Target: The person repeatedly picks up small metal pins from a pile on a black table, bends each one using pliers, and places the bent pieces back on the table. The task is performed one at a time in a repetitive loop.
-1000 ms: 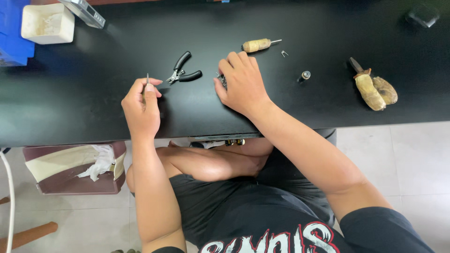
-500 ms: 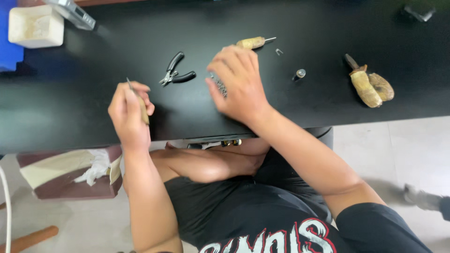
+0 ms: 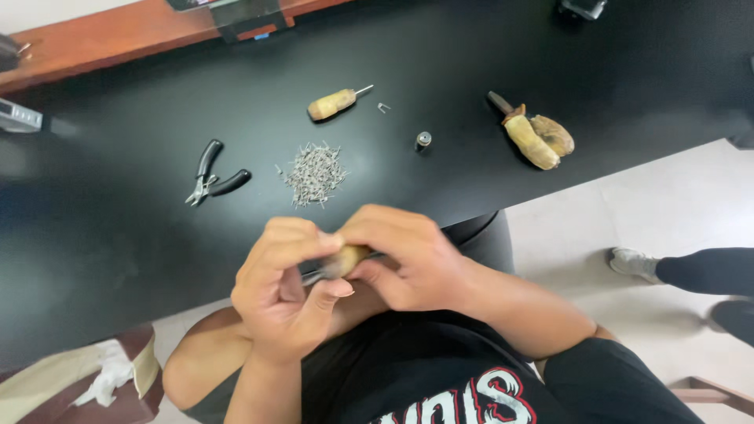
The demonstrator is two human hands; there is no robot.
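Both my hands meet close to my chest, just off the near edge of the black table (image 3: 118, 259). My left hand (image 3: 287, 286) and my right hand (image 3: 400, 255) together grip a small tool with a tan wooden handle (image 3: 345, 257) and a dark metal tip that pokes out between the fingers. On the table beyond them lies a pile of small thin metal pins (image 3: 314, 173). Black-handled pliers (image 3: 212, 177) lie to the left of the pile.
A second wooden-handled awl (image 3: 334, 103) lies farther back, with a small metal cap (image 3: 423, 140) and a tiny clip (image 3: 383, 107) near it. Two tan cloth-wrapped tools (image 3: 538, 137) rest at the right. A person's leg and shoe (image 3: 675, 271) stand on the floor at right.
My hands have come off the table and drawn together near my chest around the wooden-handled tool. The pin pile, covered by my right hand before, now shows.
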